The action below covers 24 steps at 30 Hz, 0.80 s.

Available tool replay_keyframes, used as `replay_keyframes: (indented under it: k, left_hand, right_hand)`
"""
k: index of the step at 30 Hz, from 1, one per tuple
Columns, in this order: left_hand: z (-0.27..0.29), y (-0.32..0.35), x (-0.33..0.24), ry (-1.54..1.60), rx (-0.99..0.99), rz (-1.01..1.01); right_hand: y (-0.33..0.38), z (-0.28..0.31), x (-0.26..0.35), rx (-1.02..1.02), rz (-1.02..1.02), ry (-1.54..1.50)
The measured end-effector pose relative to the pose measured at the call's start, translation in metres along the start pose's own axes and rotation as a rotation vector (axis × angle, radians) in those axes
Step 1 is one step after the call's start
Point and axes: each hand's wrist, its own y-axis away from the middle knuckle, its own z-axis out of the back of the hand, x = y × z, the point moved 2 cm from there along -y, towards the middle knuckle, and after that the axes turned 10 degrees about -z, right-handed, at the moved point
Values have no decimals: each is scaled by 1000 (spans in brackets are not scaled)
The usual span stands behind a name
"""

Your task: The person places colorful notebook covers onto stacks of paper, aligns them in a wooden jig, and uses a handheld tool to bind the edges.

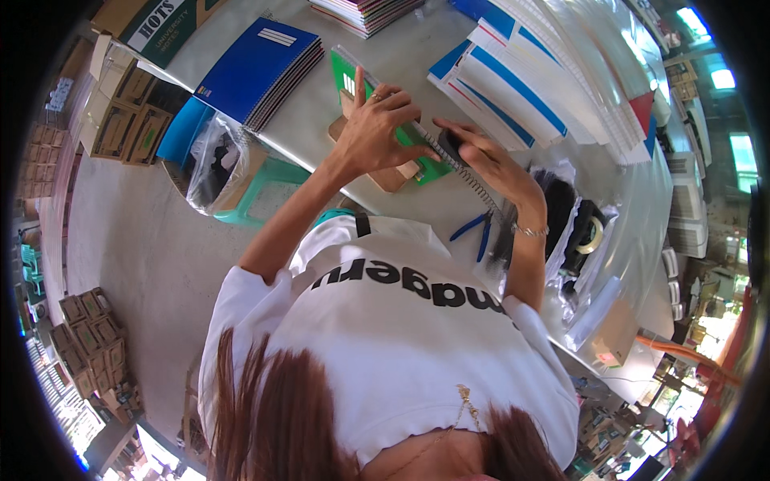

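A green-covered notebook [433,169] lies on the table in front of me, partly hidden under my hands. My left hand [375,132] presses on it and grips it near the bound edge, the thumb stretched toward the coil. A wire spiral coil [475,186] runs along that edge, and its free end trails toward me past the notebook. My right hand [491,163] is closed round a small dark block [450,144] held against the coil. Below the notebook shows a brown wooden board [388,179]. Blue-handled pliers [473,232] lie between my right forearm and my shirt.
Blue spiral notebooks [261,68] are stacked at the left, with another stack [365,14] at the far edge. Unbound page blocks [513,76] fill the right. A tape roll [592,236] and plastic lie beyond my right arm. A lined box [215,164] and green stool [261,192] stand left.
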Motion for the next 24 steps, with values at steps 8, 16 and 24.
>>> replay_keyframes:
  k: [8,16,24]
  left_hand:
    - [-1,0,-1,8,8,17]
    - [0,-9,2,82,-33,22]
    - [7,-5,19,-91,-52,1]
  right_hand:
    - [-12,23,-9,96,-80,-205]
    - [-35,33,-42,-68,-531,909]
    - [-41,25,-15,145,-210,979]
